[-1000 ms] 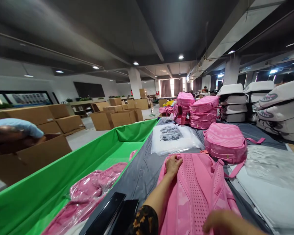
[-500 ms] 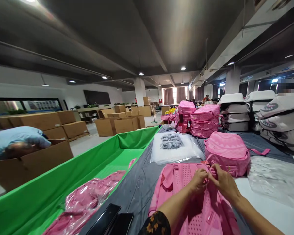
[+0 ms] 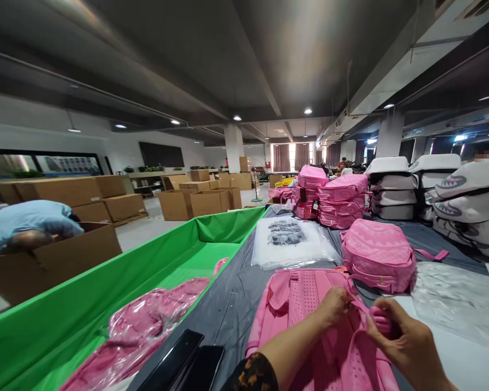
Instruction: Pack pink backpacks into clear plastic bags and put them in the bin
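A pink backpack [image 3: 285,320] lies in front of me with its padded, perforated back and shoulder straps facing up. My left hand [image 3: 334,305] is closed on a pink strap near the top of the bag. Beside it, my right hand [image 3: 411,339] pinches a bunched, ridged pink piece [image 3: 380,320] that looks like rolled strap webbing. The fingers partly cover what they hold. Just beyond my hands stands another pink backpack [image 3: 378,252], its loose strap trailing right.
Clear plastic bags [image 3: 285,239] with a dark print lie behind; more plastic [image 3: 452,293] is at right. Stacked pink backpacks [image 3: 342,201] and white backpacks [image 3: 393,187] stand farther back. Left are black flat objects [image 3: 175,358], a green bin [image 3: 158,255] holding wrapped pink bags, and a person [image 3: 32,222] bending into a carton.
My right hand has moved right and toward me, away from my left, and now holds the bunched pink piece. My left hand has shifted slightly nearer me, still closed on the strap.
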`<state>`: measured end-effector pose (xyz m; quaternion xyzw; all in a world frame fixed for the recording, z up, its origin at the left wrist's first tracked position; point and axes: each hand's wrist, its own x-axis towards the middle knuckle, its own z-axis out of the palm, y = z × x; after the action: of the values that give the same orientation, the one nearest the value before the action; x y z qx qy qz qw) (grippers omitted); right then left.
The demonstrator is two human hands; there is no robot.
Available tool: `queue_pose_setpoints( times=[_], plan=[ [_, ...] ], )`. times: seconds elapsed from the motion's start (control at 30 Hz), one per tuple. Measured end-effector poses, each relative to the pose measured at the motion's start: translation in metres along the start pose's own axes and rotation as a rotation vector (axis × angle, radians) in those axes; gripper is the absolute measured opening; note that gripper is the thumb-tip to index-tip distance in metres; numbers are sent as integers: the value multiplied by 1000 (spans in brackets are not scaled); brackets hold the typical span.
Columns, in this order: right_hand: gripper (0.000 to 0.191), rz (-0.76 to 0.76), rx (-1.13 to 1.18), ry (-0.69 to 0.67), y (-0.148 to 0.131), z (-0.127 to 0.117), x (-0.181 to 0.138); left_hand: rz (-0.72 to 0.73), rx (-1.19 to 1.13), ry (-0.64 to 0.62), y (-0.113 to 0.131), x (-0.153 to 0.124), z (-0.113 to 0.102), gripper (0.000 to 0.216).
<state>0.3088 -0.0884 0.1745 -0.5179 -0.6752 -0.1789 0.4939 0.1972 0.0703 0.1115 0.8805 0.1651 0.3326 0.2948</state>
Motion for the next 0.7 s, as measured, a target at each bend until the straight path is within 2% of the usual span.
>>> queue_pose_setpoints(
  times=[0.07, 0.13, 0.17, 0.23, 0.3, 0.4, 0.47, 0.57, 0.63, 0.7],
  plan=[
    [20, 100, -8, -31, 7, -8, 0, 9, 91, 99, 19, -10, -10, 23],
    [26, 135, 23, -95, 8, -8, 7, 88, 213, 177, 38, -15, -17, 33],
    [30, 130, 42, -135, 6, -7, 13, 135, 260, 165, 45, -14, -20, 35],
    [36, 115, 67, -196, 0, -5, 29, 172, 269, 58, 55, -8, -25, 25],
    [42, 138, 79, -231, -1, -5, 47, 108, 218, 8, 57, -3, -32, 21],
    [53, 238, 149, -309, 12, -9, 68, -63, 129, 119, 57, -12, -39, 27],
    [58, 253, 223, -416, 27, -4, 77, -213, -72, 137, 62, -32, -37, 27],
    [61, 189, 249, -540, 50, 22, 84, -445, -484, -9, 77, -77, -23, 30],
    [63, 168, 216, -578, 66, 48, 85, -521, -514, -121, 89, -112, -14, 33],
    [62, 160, 185, -641, 83, 76, 85, -529, -392, -201, 97, -146, -10, 33]
  ],
)
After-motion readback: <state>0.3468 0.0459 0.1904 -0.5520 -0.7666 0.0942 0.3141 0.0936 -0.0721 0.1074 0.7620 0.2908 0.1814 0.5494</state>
